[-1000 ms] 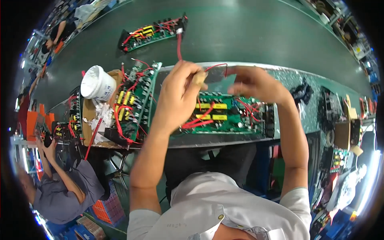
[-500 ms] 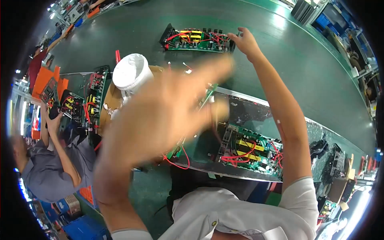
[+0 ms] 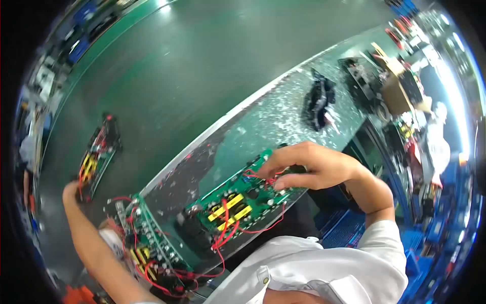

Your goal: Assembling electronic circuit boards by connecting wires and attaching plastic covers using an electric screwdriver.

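My right hand curls over the right end of a green circuit board on the bench, thumb on the near side and fingers beyond, around red wires. The board carries yellow-wrapped transformers and a black end piece. My left arm stretches out to the far left. There my left hand is at the near end of a second circuit board assembly with a black end panel. Its fingers are mostly hidden and blurred, so its grip does not show.
Another wired circuit board sits at the left of the bench, under my left forearm's side. A dark crumpled cloth lies farther right on the speckled bench top. Cardboard and blue crates stand to the right.
The view has swung to the right. My right hand has left the far assembly and come down on the bench board. My left hand has moved out to the far assembly.
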Demonstrator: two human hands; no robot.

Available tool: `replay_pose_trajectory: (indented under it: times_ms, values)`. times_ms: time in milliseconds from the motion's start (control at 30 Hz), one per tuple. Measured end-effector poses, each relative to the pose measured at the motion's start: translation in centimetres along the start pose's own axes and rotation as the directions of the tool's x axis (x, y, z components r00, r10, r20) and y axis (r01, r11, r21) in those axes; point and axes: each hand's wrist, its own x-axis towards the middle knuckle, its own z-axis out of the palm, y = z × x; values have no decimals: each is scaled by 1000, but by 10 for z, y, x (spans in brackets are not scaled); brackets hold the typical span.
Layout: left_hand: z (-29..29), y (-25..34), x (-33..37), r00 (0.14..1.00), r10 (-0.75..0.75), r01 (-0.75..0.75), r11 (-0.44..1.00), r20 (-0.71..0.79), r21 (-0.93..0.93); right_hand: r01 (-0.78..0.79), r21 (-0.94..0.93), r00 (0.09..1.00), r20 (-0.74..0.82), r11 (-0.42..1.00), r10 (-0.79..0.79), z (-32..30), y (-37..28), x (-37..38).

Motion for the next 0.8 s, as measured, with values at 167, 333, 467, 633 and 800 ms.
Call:
replay_pose_trajectory:
  times_ms: [167, 333, 467, 633, 800]
  values:
    - [-17, 24, 6, 995, 23, -9, 990, -96, 143, 2, 80, 956, -293, 997, 21, 3, 47, -65]
    - [55, 114, -56, 987, 115, -87, 969, 112, -230, 6, 102, 936, -351, 995, 31, 6, 56, -85]
    - [97, 205, -116, 928, 355, -305, 899, 115, -316, 77, 136, 912, -410, 988, -15, 10, 57, -121]
    - [290, 346, -203, 786, 511, -306, 811, 348, -499, 159, 253, 882, -471, 954, -22, 33, 73, -170]
    - [506, 441, -310, 695, 551, -192, 762, 462, -619, 168, 348, 835, -547, 922, 54, 49, 83, -214]
